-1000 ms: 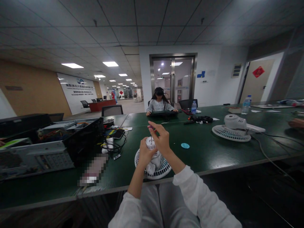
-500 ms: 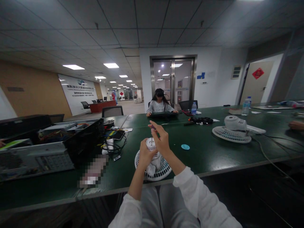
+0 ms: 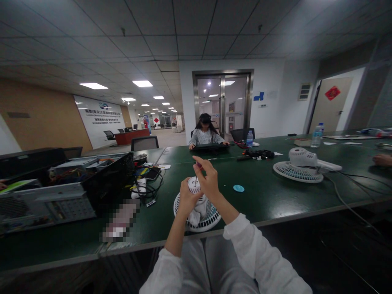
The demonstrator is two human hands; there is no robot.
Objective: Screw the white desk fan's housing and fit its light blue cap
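A white fan (image 3: 202, 226) lies grille-down on the green table in front of me, its motor housing pointing up. My left hand (image 3: 189, 197) wraps round the side of that housing. Above it, my right hand (image 3: 209, 178) grips the handle of a screwdriver (image 3: 196, 180), which stands upright with its thin shaft reaching down to the middle of the housing top. The fingers cover most of the handle, and the tip's contact with the housing is too small to make out. To the right of my hands lies a round blue disc (image 3: 238, 188).
An opened computer case (image 3: 92, 192) and tangled cables (image 3: 156, 188) are on the left, near a blurred flat object (image 3: 121, 220). A second white fan (image 3: 298, 171) lies to the right, with bottles (image 3: 316, 136) behind it. Across the table (image 3: 260, 204) sits a person (image 3: 205, 134) at a black keyboard.
My right hand's fingers have shifted slightly on the screwdriver handle. My left hand stays on the housing, and the fan has kept its place. The view has moved very slightly.
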